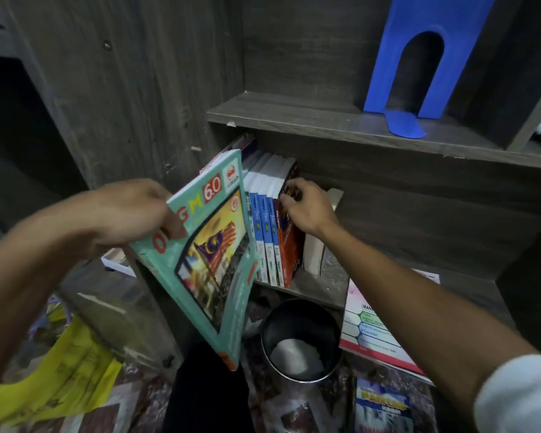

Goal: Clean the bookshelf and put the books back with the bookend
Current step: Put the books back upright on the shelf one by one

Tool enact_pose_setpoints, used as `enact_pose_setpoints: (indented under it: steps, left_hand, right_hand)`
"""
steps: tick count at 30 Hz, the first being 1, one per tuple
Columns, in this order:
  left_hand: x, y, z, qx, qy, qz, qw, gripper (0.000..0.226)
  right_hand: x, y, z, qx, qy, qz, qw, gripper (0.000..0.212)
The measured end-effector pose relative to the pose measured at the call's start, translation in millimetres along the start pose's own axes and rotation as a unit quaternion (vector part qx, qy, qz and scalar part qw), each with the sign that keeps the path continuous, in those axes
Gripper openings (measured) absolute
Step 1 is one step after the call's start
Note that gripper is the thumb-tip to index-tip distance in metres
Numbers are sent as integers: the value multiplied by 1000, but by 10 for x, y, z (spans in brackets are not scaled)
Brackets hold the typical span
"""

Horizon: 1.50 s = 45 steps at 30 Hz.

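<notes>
Books: row of blue-spined paperbacks (266, 239) upright on dark wooden lower shelf (331, 276), just left of your right hand (308, 210) | its fingers curl over red-covered book (291, 251) at row's end | your left hand (132, 214) fingers pinch tilted teal softcover book (213, 254) | blue arched bookend (384, 73) on upper shelf (294, 117), well above your right fingers.
</notes>
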State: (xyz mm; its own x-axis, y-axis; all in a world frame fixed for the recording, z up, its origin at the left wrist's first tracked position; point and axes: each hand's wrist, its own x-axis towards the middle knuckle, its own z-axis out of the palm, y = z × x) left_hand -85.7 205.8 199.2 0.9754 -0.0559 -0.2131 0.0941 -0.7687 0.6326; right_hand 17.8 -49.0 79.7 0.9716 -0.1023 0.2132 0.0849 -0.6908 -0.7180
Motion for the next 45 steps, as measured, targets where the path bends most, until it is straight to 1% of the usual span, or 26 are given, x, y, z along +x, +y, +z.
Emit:
enact_pose_setpoints:
  steps: [2,6,10,13,16,20,26,31,34,37,40,43,45]
  left_hand:
    - [-67,-76,-114,0,7,-13,1000,8]
    - [-107,-154,-210,17,27,-25,999,5]
    - [-119,-163,-229,0,18,-32,999,9]
    - [-136,-132,-226,-3,17,-33,999,9]
    - [-161,-101,-215,6,16,-30,999,10]
    - [-215,-64,-248,15,22,-35,999,9]
    - [-224,71,-308,19,45,-13,999,7]
    - [-202,168,-269,28,58,4,998,6]
    - [-216,216,-279,49,82,10,995,4]
    - [-198,303,-269,77,98,18,992,6]
    - [-89,387,-199,93,99,13,991,11]
    - [92,425,-53,72,94,-3,993,15]
    - [224,410,69,59,102,-12,993,10]
  right_hand:
    - [71,-148,61,12,-16,-6,1000,43]
    - [166,-380,199,32,-30,-4,999,57]
    - [258,-519,323,-68,-49,5,996,72]
    - [312,-560,384,-95,-43,24,994,79]
    - [357,-573,419,-83,-37,47,995,79]
    - [402,-548,471,-41,-39,72,996,80]
    - [392,-422,375,-25,-24,61,998,81]
    - [371,-402,344,-4,-19,44,999,73]
    - [370,-385,336,7,-14,48,999,78]
    - [368,-374,326,11,-14,49,999,78]
    - [360,-374,318,15,-11,48,999,80]
    - [351,-363,305,25,-10,54,998,82]
    - [345,-357,302,28,-7,55,998,80]
